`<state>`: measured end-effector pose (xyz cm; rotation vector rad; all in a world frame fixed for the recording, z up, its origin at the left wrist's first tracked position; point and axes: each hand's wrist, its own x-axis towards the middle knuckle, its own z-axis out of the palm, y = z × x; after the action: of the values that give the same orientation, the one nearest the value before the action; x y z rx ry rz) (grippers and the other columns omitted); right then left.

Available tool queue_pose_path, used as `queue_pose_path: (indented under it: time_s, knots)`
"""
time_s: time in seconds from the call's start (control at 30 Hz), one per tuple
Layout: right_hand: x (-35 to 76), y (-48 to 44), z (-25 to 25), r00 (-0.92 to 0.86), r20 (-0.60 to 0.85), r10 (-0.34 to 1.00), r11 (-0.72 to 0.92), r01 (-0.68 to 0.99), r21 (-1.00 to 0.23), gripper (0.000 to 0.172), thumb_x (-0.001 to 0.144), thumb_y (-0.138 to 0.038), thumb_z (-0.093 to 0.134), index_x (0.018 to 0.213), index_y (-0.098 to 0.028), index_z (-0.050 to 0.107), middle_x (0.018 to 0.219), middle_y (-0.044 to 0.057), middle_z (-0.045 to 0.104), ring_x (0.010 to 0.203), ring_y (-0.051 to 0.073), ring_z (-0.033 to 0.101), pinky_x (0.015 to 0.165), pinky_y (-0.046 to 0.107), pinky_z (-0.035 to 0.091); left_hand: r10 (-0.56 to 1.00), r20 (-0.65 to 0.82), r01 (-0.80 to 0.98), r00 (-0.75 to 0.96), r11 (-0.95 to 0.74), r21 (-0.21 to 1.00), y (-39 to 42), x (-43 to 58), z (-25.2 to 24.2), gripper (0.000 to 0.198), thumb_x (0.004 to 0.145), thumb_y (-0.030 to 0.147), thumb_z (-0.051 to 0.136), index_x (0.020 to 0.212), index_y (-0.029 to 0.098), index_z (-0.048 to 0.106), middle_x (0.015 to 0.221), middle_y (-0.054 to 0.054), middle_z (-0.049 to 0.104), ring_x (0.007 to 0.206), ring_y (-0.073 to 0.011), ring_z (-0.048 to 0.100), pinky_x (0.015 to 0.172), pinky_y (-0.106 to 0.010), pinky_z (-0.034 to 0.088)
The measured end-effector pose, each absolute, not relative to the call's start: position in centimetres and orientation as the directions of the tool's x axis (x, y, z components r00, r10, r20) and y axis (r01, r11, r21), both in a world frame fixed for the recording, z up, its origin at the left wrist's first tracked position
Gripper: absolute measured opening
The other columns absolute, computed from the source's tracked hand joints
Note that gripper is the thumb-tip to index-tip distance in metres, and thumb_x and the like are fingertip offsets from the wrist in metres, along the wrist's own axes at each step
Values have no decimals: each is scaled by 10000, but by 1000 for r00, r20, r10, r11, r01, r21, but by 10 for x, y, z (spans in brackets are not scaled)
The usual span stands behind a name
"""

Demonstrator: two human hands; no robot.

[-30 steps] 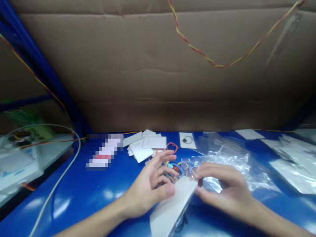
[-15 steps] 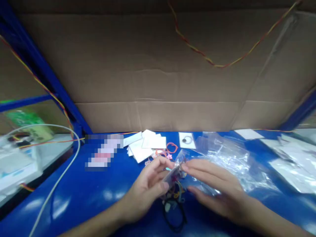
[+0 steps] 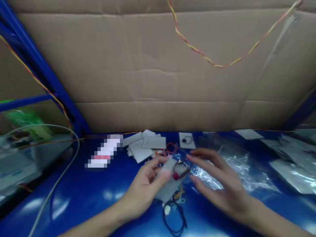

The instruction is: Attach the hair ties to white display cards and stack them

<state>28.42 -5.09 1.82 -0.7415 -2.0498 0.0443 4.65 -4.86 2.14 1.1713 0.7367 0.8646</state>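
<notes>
My left hand (image 3: 149, 184) pinches a small clear plastic bag (image 3: 164, 191) between thumb and fingers. At the bag's upper right shows a dark cord loop with a red bead (image 3: 175, 175); blur hides whether it is fully inside. My right hand (image 3: 218, 179) is just right of the bag, thumb and fingers apart, fingertips close to its edge; whether they touch it I cannot tell. Below the bag lie a black cord loop (image 3: 185, 220) and small yellow and pale bands (image 3: 182, 200). Behind my left fingertips are an orange-red loop (image 3: 171, 148) and pink pieces.
White cards (image 3: 154, 142) are piled at the back, beside a card with a dark loop (image 3: 187, 141). Clear bags (image 3: 237, 161) spread right of centre, with packed white cards (image 3: 293, 174) beyond. A white cable (image 3: 65, 177) curves across the left. Cardboard (image 3: 158, 65) walls the back.
My right hand has drawn slightly right, its fingers spreading away from the bag. In my left hand the bag has turned flatter, showing more of its face and the red bead.
</notes>
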Motion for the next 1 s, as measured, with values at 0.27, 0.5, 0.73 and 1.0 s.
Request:
queue_pose_path:
  time_s: [0.27,0.5,0.73,1.0]
  knots:
    - [282,-50,21,-495,747,443,870,439,-225,456,939,-94,625,1380,-212,605,1187,121,709,1070,268,686,903,438,605,868,-14,-157,496,105,982,-47,44,15,312,973,399,676,1205,202,608,1050,-60,788,840,-192,743,753,-264,544]
    - [279,-53,24,-467,720,513,846,415,-334,419,947,-74,608,1342,-211,636,1127,99,691,1022,222,679,856,349,604,876,11,-118,482,53,992,-51,45,17,293,968,403,678,1180,203,655,1024,-47,778,896,-205,723,802,-268,545]
    - [279,-56,26,-485,678,553,822,448,-350,296,924,-88,632,1158,-250,715,1298,103,596,1236,261,587,1024,419,539,862,65,-127,503,0,992,-50,45,16,200,995,347,653,1151,236,710,1070,-30,768,963,-183,708,850,-246,535]
    - [281,-59,28,-597,468,652,759,517,-396,377,923,-285,708,1297,-328,692,1731,31,178,1570,401,187,1214,672,268,850,98,-82,518,-64,995,-52,43,19,212,1001,313,643,1188,266,729,1138,-35,762,1057,-207,698,936,-284,525]
